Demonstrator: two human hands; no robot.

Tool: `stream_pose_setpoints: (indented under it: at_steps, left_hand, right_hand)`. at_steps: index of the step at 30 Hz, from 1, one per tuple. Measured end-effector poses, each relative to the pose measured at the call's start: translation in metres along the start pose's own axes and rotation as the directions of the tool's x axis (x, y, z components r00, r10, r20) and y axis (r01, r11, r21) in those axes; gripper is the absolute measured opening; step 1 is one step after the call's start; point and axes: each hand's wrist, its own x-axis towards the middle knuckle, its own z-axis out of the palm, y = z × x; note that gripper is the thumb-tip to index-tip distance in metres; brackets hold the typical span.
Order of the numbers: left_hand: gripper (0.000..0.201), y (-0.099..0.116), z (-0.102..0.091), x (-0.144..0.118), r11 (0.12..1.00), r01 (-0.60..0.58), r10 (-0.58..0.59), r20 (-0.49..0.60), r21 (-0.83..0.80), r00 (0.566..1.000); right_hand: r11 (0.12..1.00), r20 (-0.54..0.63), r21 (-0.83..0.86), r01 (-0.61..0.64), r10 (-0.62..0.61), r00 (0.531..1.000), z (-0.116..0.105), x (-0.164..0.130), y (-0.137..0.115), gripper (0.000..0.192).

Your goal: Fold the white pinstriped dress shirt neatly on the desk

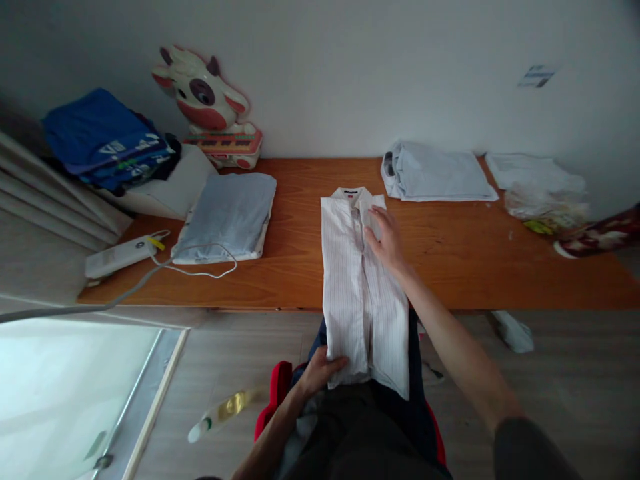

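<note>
Wooden table (450,267) against white wall. White striped shirt (357,287) lies folded lengthwise, collar end on table, lower end hanging over edge toward my lap. My right hand (383,240) flat and spread on shirt just below collar. My left hand (320,370) pinches hem corner (thumb on top, fingers probably underneath). Left of grip: folded blue garment (227,213); beyond right hand: folded grey garment (435,173).

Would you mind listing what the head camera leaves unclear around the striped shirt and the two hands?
- Striped shirt: its back, hidden underneath.
- Left hand: fingertips tucked beneath the hem.
- Right hand: palm, pressed face-down near the collar.
- Collar label: too small to read.
- Plastic bag: contents blurred.
</note>
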Motion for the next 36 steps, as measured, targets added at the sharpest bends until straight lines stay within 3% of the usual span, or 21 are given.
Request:
stream_pose_setpoints:
  at_steps: [2,4,8,11,14,17,20,23,25,27,29,31,32,34,36]
  left_hand:
    - [0.057,-0.001,-0.004,-0.002,0.998,-0.021,0.022,-0.015,0.054,1.000]
    - [0.056,-0.002,-0.005,-0.006,0.996,-0.025,0.028,-0.034,0.089,0.999]
    - [0.056,-0.003,-0.001,-0.015,0.992,-0.027,0.037,-0.079,0.124,0.996]
    - [0.055,-0.002,0.005,-0.019,0.988,-0.041,0.060,-0.125,0.152,0.990]
    - [0.056,0.000,0.011,-0.021,0.984,-0.045,0.074,-0.165,0.170,0.984]
    - [0.054,0.004,0.013,-0.023,0.981,-0.052,0.089,-0.190,0.189,0.978]
    - [0.051,0.007,0.011,-0.025,0.969,-0.069,0.118,-0.201,0.236,0.973]
    - [0.050,0.008,0.008,-0.026,0.961,-0.078,0.137,-0.212,0.265,0.967]
    - [0.050,0.006,0.007,-0.026,0.960,-0.080,0.141,-0.216,0.270,0.966]
    - [0.050,0.005,0.007,-0.026,0.959,-0.084,0.147,-0.220,0.272,0.964]
    - [0.050,0.003,0.008,-0.026,0.954,-0.098,0.166,-0.226,0.282,0.960]
    - [0.049,0.003,0.009,-0.027,0.951,-0.113,0.183,-0.230,0.287,0.956]
    - [0.049,0.003,0.009,-0.027,0.953,-0.118,0.185,-0.228,0.277,0.956]
    - [0.051,0.003,0.010,-0.027,0.962,-0.123,0.178,-0.218,0.245,0.960]
    - [0.052,0.003,0.009,-0.026,0.966,-0.118,0.168,-0.213,0.232,0.962]
  right_hand:
    - [0.983,-0.153,0.137,-0.123,0.143,0.978,-0.021,-0.067,-0.014,0.060]
    - [0.931,-0.183,0.211,-0.296,0.336,0.924,-0.036,-0.151,-0.024,0.059]
    - [0.766,-0.069,0.160,-0.622,0.638,0.767,-0.041,-0.297,-0.030,0.068]
    - [0.699,0.102,0.095,-0.709,0.701,0.705,-0.026,-0.349,-0.039,0.065]
    - [0.708,0.186,-0.006,-0.707,0.695,0.695,-0.010,-0.357,-0.050,0.041]
    - [0.742,0.202,-0.040,-0.670,0.662,0.721,-0.006,-0.349,-0.047,0.037]
    - [0.746,0.327,0.076,-0.662,0.608,0.723,-0.021,-0.346,-0.029,0.039]
    - [0.706,0.458,0.188,-0.683,0.553,0.696,-0.042,-0.351,-0.009,0.040]
    - [0.707,0.446,0.196,-0.679,0.553,0.704,-0.051,-0.354,-0.002,0.042]
    - [0.771,0.297,0.145,-0.620,0.564,0.770,-0.052,-0.355,-0.003,0.047]
    - [0.886,0.144,0.052,-0.461,0.450,0.881,-0.047,-0.351,-0.010,0.048]
    - [0.986,0.207,-0.013,-0.166,0.165,0.964,-0.037,-0.341,-0.021,0.041]
    - [1.000,0.292,-0.007,0.008,-0.006,0.956,-0.031,-0.333,-0.026,0.037]
    - [0.952,0.432,0.036,0.304,-0.289,0.854,-0.022,-0.315,-0.033,0.031]
    - [0.878,0.497,0.026,0.478,-0.426,0.756,-0.015,-0.298,-0.036,0.023]
